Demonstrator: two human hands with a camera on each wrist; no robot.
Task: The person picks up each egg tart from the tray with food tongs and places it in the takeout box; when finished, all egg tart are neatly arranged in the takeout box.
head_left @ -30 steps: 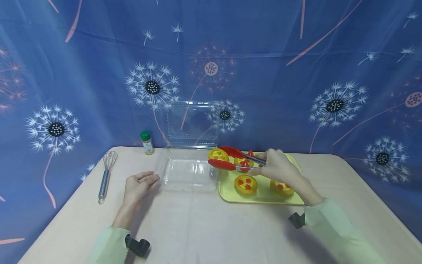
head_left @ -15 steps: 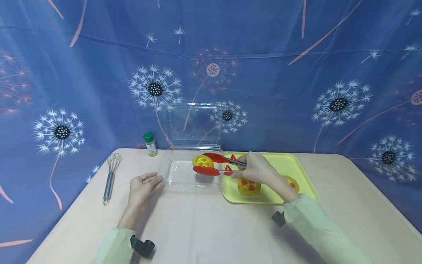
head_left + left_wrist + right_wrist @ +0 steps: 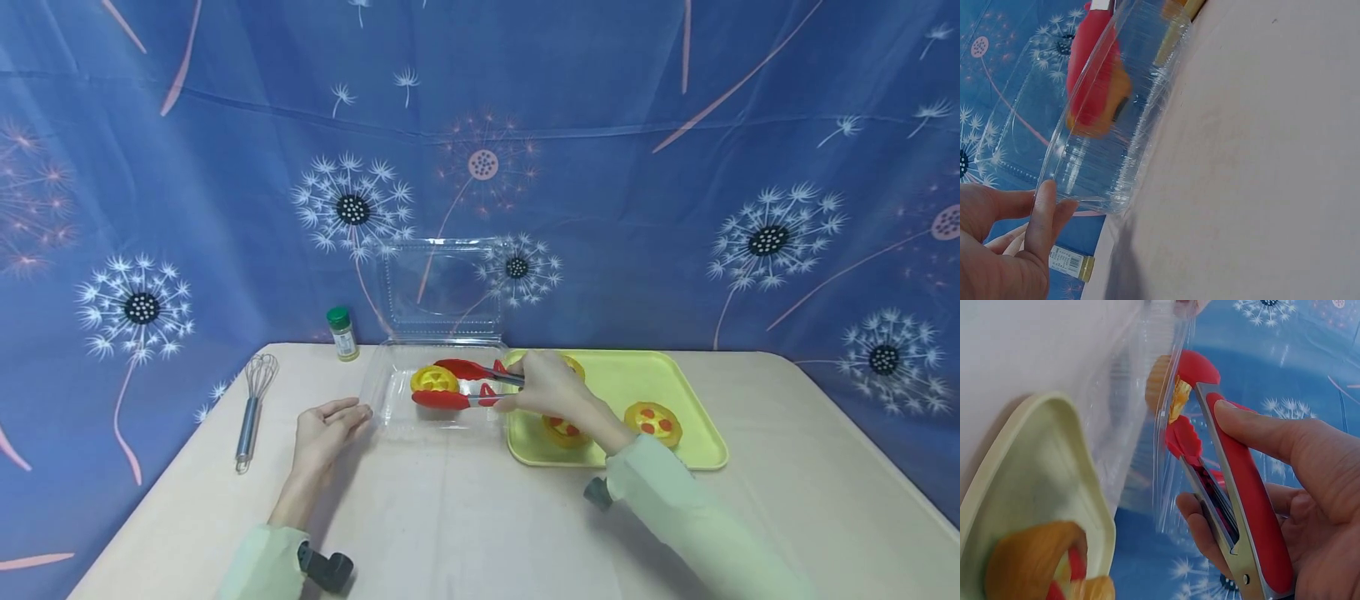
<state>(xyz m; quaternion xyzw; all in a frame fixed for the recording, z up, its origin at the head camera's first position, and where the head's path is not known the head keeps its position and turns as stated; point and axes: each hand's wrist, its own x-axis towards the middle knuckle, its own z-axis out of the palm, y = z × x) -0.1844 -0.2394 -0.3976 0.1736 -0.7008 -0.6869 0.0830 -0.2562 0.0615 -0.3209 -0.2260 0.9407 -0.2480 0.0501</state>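
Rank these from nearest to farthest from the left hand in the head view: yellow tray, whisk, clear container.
1. Clear container: touching the left hand, on its right.
2. Whisk: apart from the hand, on its left.
3. Yellow tray: right, past the container.

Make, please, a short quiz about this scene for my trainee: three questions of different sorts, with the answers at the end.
1. True or false: the lid of the box is closed.
2. Choose one. Which thing lies to the left of the left hand?
A) tray
B) box
C) whisk
3. Fill in the missing word: The right hand holds red-ended ____ at a yellow tart.

Key
1. False; the lid stands open.
2. C.
3. tongs.
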